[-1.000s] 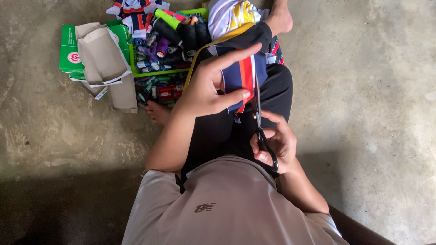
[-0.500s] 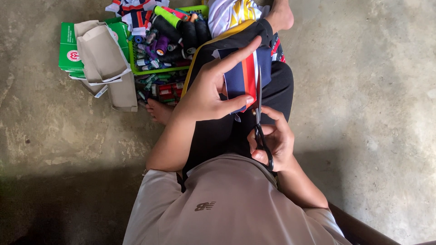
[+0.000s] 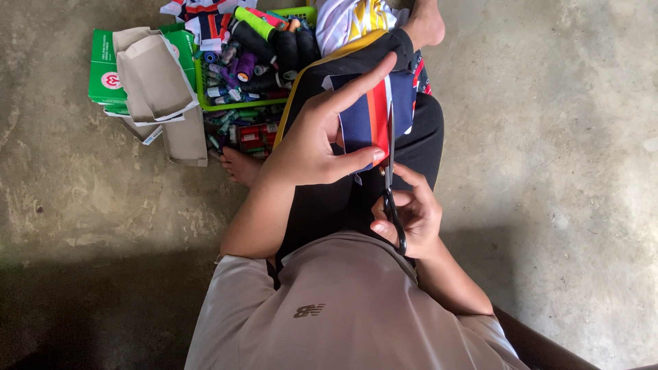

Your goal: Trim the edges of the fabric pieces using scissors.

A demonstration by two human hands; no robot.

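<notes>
I sit on a concrete floor with dark fabric across my lap. My left hand (image 3: 315,140) pinches a piece of striped cloth (image 3: 375,113) in navy, red, orange and white, thumb under it and forefinger stretched along its top edge. My right hand (image 3: 410,214) grips black-handled scissors (image 3: 390,179), whose blades point up and away from me into the striped cloth. A black garment with a yellow edge (image 3: 343,63) lies beneath the cloth.
A green basket (image 3: 236,104) with several thread spools stands ahead on the left. Green boxes (image 3: 103,72) and folded brown cardboard (image 3: 152,79) lie beside it. A white and yellow garment (image 3: 349,17) lies further ahead. Bare feet (image 3: 240,164) rest on the floor.
The scissors have crept slightly further up along the striped cloth. My left hand keeps its hold and has barely shifted.
</notes>
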